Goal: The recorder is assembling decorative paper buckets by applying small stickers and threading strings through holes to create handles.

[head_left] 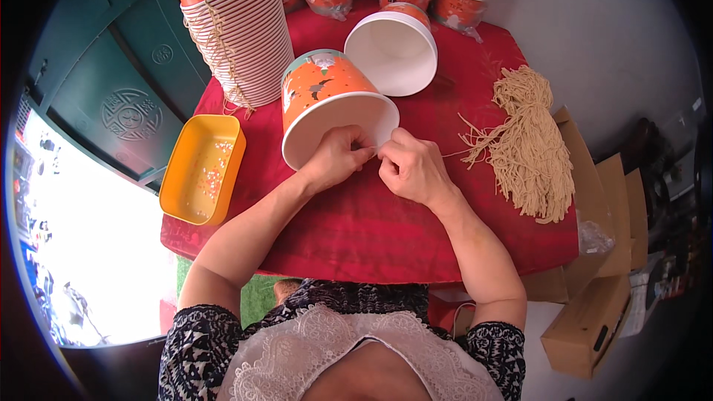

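**Operator:** Two hands meet at one point. Where is the work item?

**Technician:** An orange printed paper bucket with a white inside point(327, 93) lies on its side near the middle of the red cloth-covered table point(356, 230), its open mouth turned toward the person. The left hand point(336, 157) and the right hand point(408, 171) are together at the near right part of its rim.

**Operator:** Grip state?

**Technician:** Left hand: fingers curled and pressed together on the rim edge. Right hand: fingertips pinched close, just beside the left; something thin seems to be held there, possibly a cord, but it is too small to confirm.

**Operator:** Handling properties?

**Technician:** Judged light and thin-walled. The wall would dent under a hard squeeze; the rolled rim is likely the stiffest part and the best place to take hold. On its side it can roll, so one hand should steady it.

**Operator:** Arm pose?

**Technician:** Both bare forearms enter from the near edge and converge, elbows out, wrists low over the cloth.

**Operator:** Surroundings?

**Technician:** A second paper bucket on its side point(394, 48) lies just beyond. A tall nested stack of buckets point(241, 33) stands far left. A bundle of beige cords point(529, 145) lies right. A shallow yellow plastic tray point(202, 169) sits at the left edge.
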{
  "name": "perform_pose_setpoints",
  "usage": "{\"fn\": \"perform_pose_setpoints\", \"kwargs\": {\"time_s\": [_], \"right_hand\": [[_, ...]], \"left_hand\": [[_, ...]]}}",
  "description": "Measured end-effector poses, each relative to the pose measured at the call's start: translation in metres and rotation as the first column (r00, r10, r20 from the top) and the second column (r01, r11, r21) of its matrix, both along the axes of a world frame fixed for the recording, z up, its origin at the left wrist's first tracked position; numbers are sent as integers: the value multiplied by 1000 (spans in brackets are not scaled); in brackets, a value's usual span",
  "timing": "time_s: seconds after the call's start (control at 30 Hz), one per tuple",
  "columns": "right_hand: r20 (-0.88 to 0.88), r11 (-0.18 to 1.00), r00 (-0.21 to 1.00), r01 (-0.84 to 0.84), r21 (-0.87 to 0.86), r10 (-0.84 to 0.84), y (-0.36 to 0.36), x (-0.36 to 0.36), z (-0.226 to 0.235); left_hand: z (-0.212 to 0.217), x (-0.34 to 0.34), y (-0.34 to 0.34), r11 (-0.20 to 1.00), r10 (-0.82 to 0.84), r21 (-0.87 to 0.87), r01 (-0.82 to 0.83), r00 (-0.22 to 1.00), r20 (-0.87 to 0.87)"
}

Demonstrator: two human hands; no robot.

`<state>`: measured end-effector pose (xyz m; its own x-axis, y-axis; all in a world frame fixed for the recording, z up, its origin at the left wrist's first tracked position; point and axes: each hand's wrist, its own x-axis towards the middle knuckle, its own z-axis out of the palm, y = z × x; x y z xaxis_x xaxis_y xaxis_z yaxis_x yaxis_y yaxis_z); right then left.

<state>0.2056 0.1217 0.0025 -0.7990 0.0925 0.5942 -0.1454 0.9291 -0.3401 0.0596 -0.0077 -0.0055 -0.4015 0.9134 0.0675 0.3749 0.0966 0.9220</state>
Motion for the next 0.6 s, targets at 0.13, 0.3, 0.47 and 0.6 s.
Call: {"fn": "perform_pose_setpoints", "kwargs": {"time_s": [0.13,0.3,0.47,0.6], "right_hand": [[-104,991,987,131,40,-126,-3,-4,-4],[-20,989,992,120,-88,-122,-4,-6,-12],[39,969,996,91,-231,-84,-5,-9,-18],[71,916,997,59,-396,-33,-6,-10,-20]], "left_hand": [[-1,-1,-1,1000,-8,1,8,997,82],[1,-1,-2,1000,-12,-27,15,994,105],[0,-2,-4,999,-30,-20,32,994,110],[-3,-3,-4,999,-54,2,54,991,126]]}}
